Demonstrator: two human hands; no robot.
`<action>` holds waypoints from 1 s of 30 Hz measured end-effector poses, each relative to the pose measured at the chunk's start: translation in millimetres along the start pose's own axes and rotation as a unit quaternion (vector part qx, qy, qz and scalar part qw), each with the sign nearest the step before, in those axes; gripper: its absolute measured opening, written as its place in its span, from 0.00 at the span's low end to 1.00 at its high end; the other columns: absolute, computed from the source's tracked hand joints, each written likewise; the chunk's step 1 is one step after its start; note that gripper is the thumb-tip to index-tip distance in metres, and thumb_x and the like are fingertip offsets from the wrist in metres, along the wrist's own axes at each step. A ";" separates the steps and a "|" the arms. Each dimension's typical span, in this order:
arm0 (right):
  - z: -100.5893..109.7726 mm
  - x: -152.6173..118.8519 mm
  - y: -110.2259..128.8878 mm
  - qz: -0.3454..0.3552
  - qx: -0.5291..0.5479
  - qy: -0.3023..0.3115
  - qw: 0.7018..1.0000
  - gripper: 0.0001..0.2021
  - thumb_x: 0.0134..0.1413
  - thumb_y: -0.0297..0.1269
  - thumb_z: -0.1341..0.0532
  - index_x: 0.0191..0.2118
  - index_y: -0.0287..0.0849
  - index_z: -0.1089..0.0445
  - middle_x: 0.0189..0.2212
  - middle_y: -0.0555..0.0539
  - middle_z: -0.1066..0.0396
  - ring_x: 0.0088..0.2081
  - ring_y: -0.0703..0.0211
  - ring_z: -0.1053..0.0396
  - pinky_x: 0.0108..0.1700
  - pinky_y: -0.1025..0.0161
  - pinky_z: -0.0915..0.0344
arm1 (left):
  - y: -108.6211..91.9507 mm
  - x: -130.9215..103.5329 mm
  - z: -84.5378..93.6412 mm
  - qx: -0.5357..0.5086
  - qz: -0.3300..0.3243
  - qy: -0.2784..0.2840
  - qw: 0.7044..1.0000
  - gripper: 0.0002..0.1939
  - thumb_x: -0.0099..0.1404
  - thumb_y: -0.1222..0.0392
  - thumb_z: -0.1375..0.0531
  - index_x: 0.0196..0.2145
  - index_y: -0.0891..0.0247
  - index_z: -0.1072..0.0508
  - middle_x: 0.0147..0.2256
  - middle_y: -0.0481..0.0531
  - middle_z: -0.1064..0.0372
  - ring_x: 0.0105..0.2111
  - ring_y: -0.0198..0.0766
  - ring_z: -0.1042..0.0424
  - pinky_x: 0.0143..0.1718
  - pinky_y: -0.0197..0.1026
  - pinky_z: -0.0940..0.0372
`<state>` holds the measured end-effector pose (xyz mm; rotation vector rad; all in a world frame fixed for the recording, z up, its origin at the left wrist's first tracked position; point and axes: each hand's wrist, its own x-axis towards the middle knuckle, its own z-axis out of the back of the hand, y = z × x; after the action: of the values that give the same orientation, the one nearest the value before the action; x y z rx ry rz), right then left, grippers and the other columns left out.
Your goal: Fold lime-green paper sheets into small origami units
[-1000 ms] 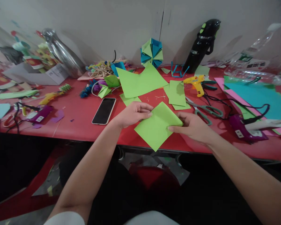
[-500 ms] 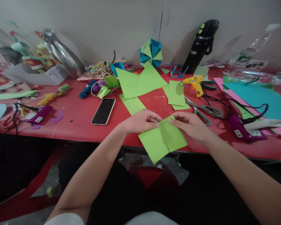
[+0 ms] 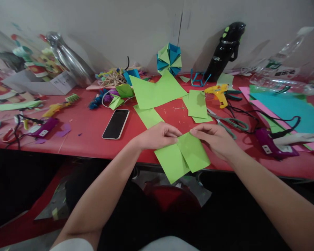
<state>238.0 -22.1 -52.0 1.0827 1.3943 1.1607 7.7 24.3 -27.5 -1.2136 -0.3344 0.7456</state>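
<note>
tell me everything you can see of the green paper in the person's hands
The green paper is a plain, bright yellow-green sheet with straight edges and crisp corners. Its right part looks folded over into a flap, whose edge crosses the middle. It slants, with the left hand and right hand both pinching its far edge. Its lowest corner shows past the near edge of the red table; whether it touches the table is unclear.
</note>
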 end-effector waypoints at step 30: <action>17.4 0.5 8.3 0.031 -0.264 0.019 0.964 0.26 0.50 0.58 0.32 0.18 0.44 0.39 0.14 0.55 0.43 0.20 0.66 0.47 0.23 0.63 0.50 | 2.7 -10.0 15.4 -0.100 0.046 -0.108 0.988 0.13 0.62 0.63 0.34 0.45 0.64 0.21 0.41 0.56 0.19 0.39 0.42 0.20 0.41 0.42 0.26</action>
<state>255.6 -18.5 -44.9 0.7262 0.9950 1.4969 -9.7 29.0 -23.3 -1.3471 -0.5454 0.9441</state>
